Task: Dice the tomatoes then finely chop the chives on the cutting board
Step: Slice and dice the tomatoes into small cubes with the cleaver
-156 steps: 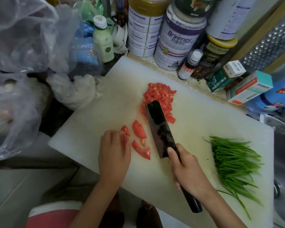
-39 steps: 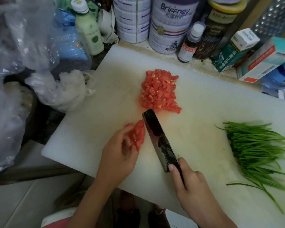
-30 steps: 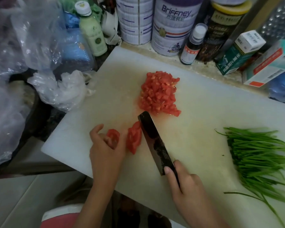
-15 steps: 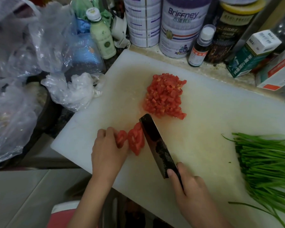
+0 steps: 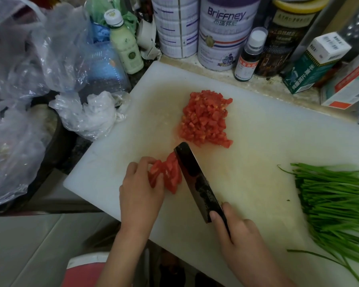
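– Crowded counter [image 5: 263, 85], isn't it; the white cutting board [image 5: 257, 141] covers most of it, with crumpled plastic bags [image 5: 29, 59] heaped off its left edge and tins [image 5: 222, 38], bottles [image 5: 249, 54] and cartons [image 5: 315, 65] ranked along the far side.

– Yes; the board looks like the only working room. Why do the chives [image 5: 336, 199] lie off at the right?

– Parked, I'd judge; whole stalks in a loose bunch, well apart from the wet red patch, not yet cut.

– And the diced tomato [image 5: 205, 119] at the far middle?

– Heaped clear of the blade; that leaves the near middle free for cutting.

– The knife [image 5: 197, 181]?

– A dark cleaver, tip pointing far and left, its side against the tomato wedges [image 5: 170, 175], the only undiced pieces in sight; the right hand [image 5: 236, 235] is wrapped round the handle with one finger on the blade's near end, I'd guess for steering.

– The left hand [image 5: 139, 195]?

– Fingers curled onto the wedges, bunching them against the blade so they take the cut together.

– How far along?

– Tomatoes nearly done, by the look; chives untouched.
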`<action>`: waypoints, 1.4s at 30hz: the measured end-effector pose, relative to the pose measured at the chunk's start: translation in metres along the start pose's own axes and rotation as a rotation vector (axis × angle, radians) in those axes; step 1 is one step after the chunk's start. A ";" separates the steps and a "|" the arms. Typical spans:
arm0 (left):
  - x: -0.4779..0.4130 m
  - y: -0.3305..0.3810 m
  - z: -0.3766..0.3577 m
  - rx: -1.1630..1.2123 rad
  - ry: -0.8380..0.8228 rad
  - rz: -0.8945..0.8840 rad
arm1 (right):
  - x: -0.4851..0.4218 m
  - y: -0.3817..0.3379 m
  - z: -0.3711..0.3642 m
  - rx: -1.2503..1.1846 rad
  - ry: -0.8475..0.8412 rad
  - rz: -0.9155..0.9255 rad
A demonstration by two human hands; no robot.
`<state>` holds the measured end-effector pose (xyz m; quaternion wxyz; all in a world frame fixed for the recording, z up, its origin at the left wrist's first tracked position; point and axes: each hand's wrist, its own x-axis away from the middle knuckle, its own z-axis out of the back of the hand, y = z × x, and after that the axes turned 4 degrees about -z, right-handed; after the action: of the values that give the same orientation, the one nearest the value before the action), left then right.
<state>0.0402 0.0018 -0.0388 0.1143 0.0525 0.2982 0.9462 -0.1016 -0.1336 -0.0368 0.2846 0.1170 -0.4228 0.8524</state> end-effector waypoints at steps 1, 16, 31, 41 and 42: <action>0.001 0.001 -0.003 0.023 0.005 -0.015 | 0.000 -0.001 0.000 0.006 0.007 0.003; 0.027 0.025 -0.051 0.294 0.049 -0.012 | 0.009 -0.008 0.000 0.009 0.050 0.025; -0.007 0.003 -0.068 0.049 0.224 -0.238 | 0.016 -0.001 0.026 0.067 0.041 -0.108; -0.009 0.007 -0.078 -0.069 0.268 -0.301 | 0.009 0.005 0.028 -0.030 0.063 -0.027; -0.009 0.006 -0.078 -0.063 0.270 -0.313 | 0.008 0.004 0.031 -0.031 0.071 -0.034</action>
<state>0.0350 -0.0487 -0.0990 0.2204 -0.1254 0.2856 0.9242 -0.1118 -0.1562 -0.0168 0.3157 0.0897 -0.4234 0.8444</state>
